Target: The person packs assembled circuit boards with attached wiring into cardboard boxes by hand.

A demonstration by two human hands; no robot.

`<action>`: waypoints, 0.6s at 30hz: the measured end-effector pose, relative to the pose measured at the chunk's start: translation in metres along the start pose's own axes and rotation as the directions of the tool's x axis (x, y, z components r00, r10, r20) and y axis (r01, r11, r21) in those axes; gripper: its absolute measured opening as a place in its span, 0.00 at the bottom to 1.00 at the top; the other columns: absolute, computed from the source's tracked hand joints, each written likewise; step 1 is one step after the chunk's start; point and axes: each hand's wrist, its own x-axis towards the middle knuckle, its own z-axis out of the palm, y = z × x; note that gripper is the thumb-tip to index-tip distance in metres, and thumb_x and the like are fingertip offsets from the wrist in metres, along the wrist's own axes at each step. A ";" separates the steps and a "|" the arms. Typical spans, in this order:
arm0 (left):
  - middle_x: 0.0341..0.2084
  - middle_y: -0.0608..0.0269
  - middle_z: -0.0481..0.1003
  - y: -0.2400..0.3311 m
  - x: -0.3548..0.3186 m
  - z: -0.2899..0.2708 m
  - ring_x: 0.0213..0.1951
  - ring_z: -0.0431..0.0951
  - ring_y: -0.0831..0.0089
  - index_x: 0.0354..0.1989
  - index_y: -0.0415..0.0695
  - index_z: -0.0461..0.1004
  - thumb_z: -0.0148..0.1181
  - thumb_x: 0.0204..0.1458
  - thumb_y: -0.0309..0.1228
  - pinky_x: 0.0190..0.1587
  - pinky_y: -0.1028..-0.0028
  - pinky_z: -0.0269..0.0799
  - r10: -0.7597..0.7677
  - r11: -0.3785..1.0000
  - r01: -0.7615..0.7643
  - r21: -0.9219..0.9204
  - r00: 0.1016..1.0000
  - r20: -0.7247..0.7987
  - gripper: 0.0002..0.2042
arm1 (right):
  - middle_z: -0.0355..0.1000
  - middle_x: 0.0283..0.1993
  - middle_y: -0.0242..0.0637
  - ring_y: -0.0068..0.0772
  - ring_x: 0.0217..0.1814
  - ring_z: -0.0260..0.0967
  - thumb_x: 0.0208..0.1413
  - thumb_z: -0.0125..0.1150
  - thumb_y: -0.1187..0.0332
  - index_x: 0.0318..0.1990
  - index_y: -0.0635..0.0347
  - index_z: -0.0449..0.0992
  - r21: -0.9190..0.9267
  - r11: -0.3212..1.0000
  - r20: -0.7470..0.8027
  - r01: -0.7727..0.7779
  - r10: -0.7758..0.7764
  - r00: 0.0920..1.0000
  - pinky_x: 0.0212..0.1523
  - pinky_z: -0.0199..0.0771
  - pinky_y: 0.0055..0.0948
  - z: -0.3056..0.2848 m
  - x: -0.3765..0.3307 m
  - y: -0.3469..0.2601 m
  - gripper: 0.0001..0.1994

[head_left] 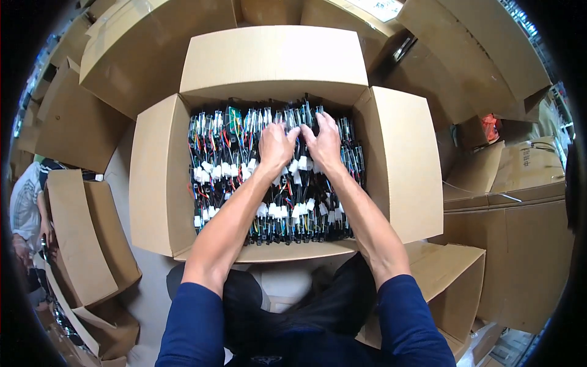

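An open cardboard box (275, 58) stands before me, packed with rows of thin wired parts (214, 174). They look like narrow electronic modules with dark and clear edges, coloured wires and white plug connectors (293, 209). My left hand (278, 145) is over the middle of the far row, its fingers curled down among the parts; their tips are hidden. Close beside it on the right, my right hand (323, 142) reaches into the same row, thumb and fingers apart and touching the parts. The two thumbs nearly meet. A green circuit board (235, 119) shows left of my hands.
The box's flaps are folded outward. Large cardboard boxes stand behind it (159, 49) and on the right (507, 263). At the left are an open carton (79, 238) and another person (27, 208). An orange-red item (490, 127) lies at the right.
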 end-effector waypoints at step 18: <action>0.59 0.44 0.73 -0.017 0.009 0.005 0.63 0.72 0.48 0.60 0.34 0.72 0.57 0.53 0.21 0.68 0.56 0.65 0.774 0.624 -0.760 0.182 0.633 -0.006 0.23 | 0.71 0.63 0.63 0.59 0.66 0.70 0.58 0.62 0.68 0.63 0.73 0.71 0.219 0.966 -0.032 -0.136 0.147 0.989 0.68 0.68 0.42 0.019 0.004 -0.015 0.27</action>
